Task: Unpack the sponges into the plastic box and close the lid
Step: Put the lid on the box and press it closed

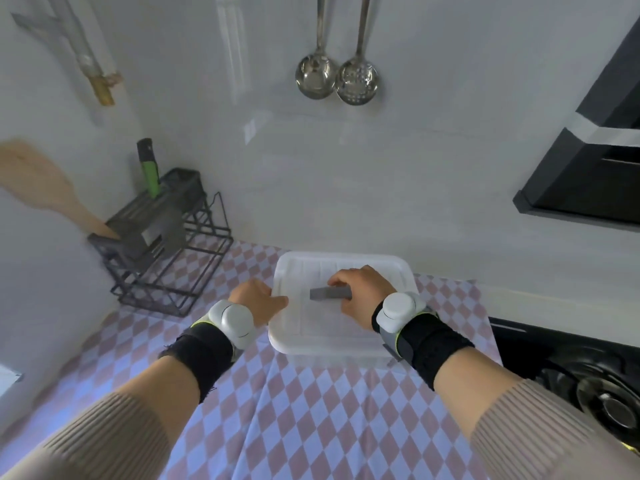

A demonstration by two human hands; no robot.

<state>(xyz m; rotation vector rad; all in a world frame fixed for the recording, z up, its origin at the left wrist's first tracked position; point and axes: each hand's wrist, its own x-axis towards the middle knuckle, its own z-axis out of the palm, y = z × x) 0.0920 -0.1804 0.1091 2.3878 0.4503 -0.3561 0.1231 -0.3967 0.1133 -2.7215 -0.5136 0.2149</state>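
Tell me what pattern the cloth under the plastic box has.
A diamond check in pale blue and dusty pink; the head view shows the cloth under the plastic box.

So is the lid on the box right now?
Yes, the white lid lies flat over the plastic box, with the right hand on its grey handle.

Soft, even daylight fills my view, with a pale glare streak on the wall [228, 64]. Wide-angle bending curves the edges. The wooden spatula [41, 181] and my sleeves [104, 441] look blurred; shadows stay faint.
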